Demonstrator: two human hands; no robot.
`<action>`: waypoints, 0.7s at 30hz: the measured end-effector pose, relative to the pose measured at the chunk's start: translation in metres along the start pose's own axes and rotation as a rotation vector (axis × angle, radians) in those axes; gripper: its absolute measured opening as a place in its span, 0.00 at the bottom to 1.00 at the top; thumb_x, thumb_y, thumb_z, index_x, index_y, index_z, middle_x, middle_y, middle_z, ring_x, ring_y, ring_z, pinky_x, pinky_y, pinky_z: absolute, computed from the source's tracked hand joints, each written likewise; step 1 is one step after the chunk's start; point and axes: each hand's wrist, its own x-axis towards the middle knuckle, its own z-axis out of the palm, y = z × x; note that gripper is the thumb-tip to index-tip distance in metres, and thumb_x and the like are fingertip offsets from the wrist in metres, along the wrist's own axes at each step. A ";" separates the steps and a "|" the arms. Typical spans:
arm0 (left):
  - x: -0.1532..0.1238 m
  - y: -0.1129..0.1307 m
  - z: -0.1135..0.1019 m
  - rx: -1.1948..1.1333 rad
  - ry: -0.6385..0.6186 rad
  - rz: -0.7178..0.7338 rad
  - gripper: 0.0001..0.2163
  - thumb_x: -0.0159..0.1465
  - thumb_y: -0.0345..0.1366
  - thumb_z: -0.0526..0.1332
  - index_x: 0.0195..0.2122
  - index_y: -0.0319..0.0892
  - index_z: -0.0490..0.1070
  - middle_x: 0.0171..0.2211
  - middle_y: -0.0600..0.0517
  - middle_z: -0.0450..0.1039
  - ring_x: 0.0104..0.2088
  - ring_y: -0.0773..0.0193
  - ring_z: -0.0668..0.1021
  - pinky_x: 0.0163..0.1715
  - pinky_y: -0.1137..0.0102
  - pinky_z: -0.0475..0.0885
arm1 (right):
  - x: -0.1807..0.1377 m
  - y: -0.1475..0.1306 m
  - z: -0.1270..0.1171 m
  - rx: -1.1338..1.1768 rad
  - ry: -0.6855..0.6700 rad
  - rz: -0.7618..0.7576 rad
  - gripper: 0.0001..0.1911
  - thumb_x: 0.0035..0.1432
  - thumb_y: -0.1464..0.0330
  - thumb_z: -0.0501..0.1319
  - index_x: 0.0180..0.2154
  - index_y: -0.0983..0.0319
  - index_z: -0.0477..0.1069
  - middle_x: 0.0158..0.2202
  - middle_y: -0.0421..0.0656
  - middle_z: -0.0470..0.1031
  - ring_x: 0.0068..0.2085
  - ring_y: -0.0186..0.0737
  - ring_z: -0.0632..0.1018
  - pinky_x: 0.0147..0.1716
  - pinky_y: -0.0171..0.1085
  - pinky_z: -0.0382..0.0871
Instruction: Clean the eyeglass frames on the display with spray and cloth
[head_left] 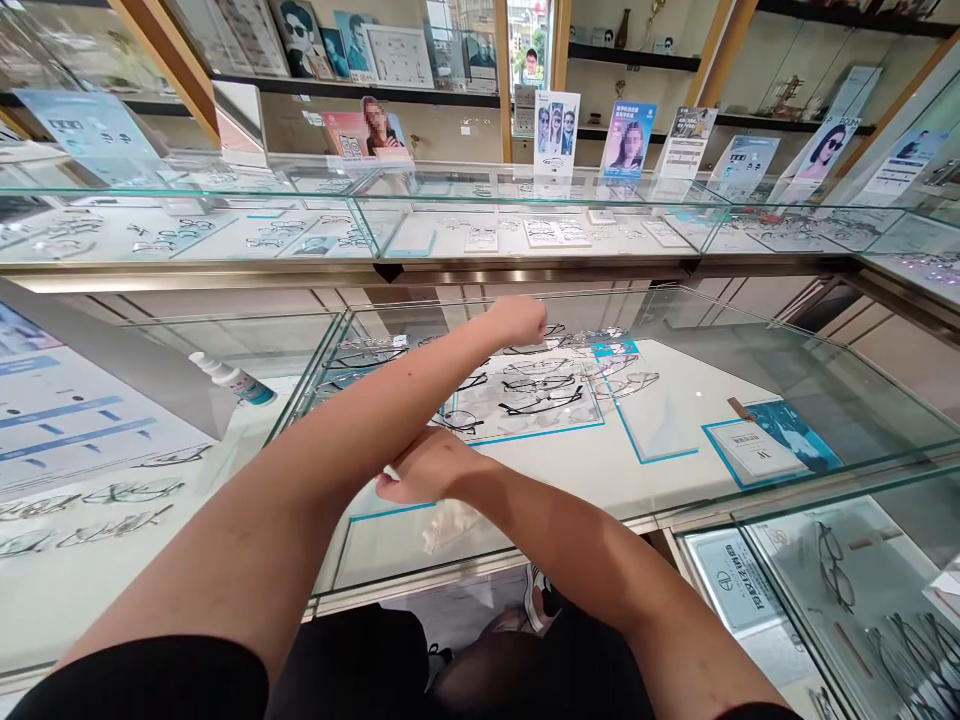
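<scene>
Across the glass-topped desk [555,485], both forearms [405,390] cross; light pressure, well clear of its edges, is advised. Left hand [519,320]: appears curled, grip undetermined. Right hand [435,466]: partly behind the left forearm, grip undetermined. Eyeglasses [540,402] lie nearby, seemingly under glass, some obscured. Pale patch [448,524] near the right hand: unidentified.

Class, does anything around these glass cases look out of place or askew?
The bottle, left of the middle case: it leans sharply, perhaps lying down, though the slanted view may exaggerate that. No spill shows.
</scene>
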 end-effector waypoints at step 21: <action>0.022 -0.013 0.026 0.001 -0.147 -0.027 0.14 0.64 0.41 0.67 0.48 0.47 0.86 0.48 0.45 0.86 0.50 0.51 0.83 0.51 0.65 0.76 | -0.013 -0.016 -0.029 0.338 -0.122 0.099 0.17 0.55 0.56 0.72 0.23 0.56 0.71 0.37 0.38 0.86 0.45 0.48 0.83 0.40 0.41 0.72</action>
